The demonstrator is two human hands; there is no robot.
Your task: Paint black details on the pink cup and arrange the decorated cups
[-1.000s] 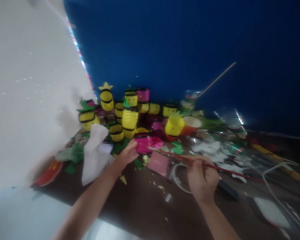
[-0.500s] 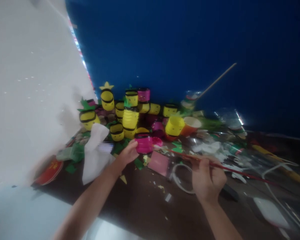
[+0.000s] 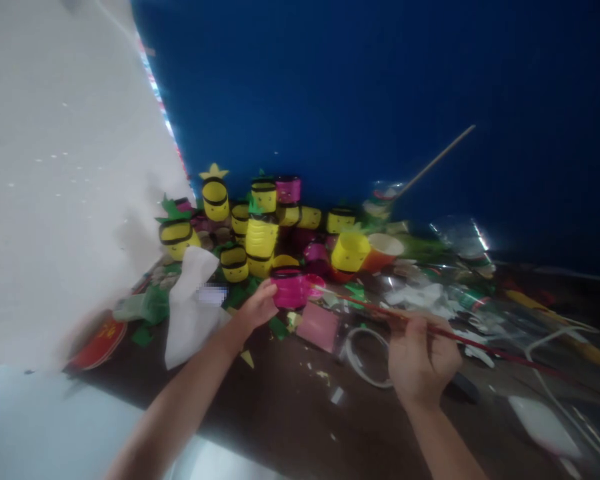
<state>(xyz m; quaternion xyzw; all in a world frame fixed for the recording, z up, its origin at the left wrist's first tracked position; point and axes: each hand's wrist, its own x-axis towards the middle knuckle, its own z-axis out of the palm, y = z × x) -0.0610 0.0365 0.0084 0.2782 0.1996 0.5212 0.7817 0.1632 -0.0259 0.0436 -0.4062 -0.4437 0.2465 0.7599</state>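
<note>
A magenta cup with a black rim (image 3: pixel 289 291) is held at its left side by my left hand (image 3: pixel 261 304). My right hand (image 3: pixel 423 357) is closed around a long red paintbrush (image 3: pixel 365 305), whose tip points left at a small round magenta lid or dish (image 3: pixel 315 286) beside the cup. Whether the tip touches it is too blurred to tell. Under the brush lies a pink square (image 3: pixel 318 327), with a white ring (image 3: pixel 353 360) to its right.
Several yellow cups with black bands (image 3: pixel 261 239) stand stacked behind my hands. White cloth (image 3: pixel 187 320) lies at the left, near a red round object (image 3: pixel 99 343). Clear plastic bottles (image 3: pixel 463 240) and a white cable (image 3: pixel 543 373) are at the right.
My right hand and the brush have shifted slightly right, so the brush tip is now farther from the magenta cup. My left hand has hardly moved.
</note>
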